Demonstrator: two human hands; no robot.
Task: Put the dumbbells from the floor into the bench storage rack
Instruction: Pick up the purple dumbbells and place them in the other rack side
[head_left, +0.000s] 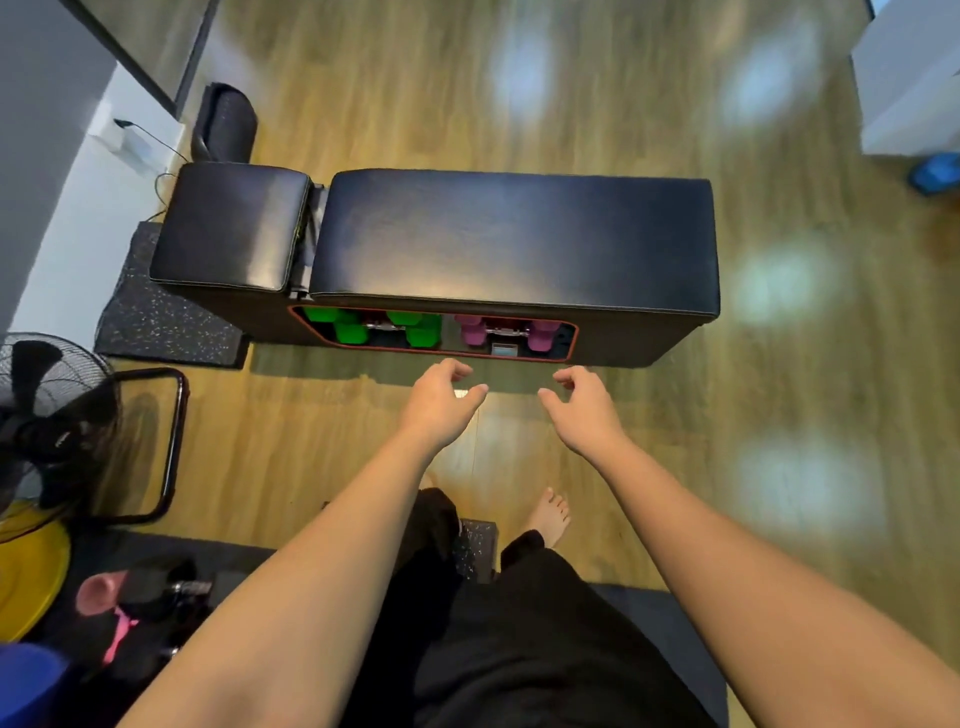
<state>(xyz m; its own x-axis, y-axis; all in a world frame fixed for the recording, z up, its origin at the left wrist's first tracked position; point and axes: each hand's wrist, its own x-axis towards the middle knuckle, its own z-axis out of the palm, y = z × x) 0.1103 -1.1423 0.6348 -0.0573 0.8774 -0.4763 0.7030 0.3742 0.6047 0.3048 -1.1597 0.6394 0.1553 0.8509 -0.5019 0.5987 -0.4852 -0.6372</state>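
Apparently stowed: green dumbbells (374, 328) and pink dumbbells (498, 331) sit inside the bench storage rack (570, 340), left hand (441, 400) and right hand (584, 405) loosely curled, empty, just before it; check seating, scan floor for stragglers.

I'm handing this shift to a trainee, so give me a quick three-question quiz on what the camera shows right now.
1. True or false: the left hand holds a dumbbell.
2. Which dumbbells sit in the left part of the bench rack? A green, B purple, C blue.
3. Fill in: the right hand hovers nearest the ____ dumbbells.

Key: 1 false, both hands are empty. 2 A, the green dumbbells. 3 purple, the purple dumbbells.
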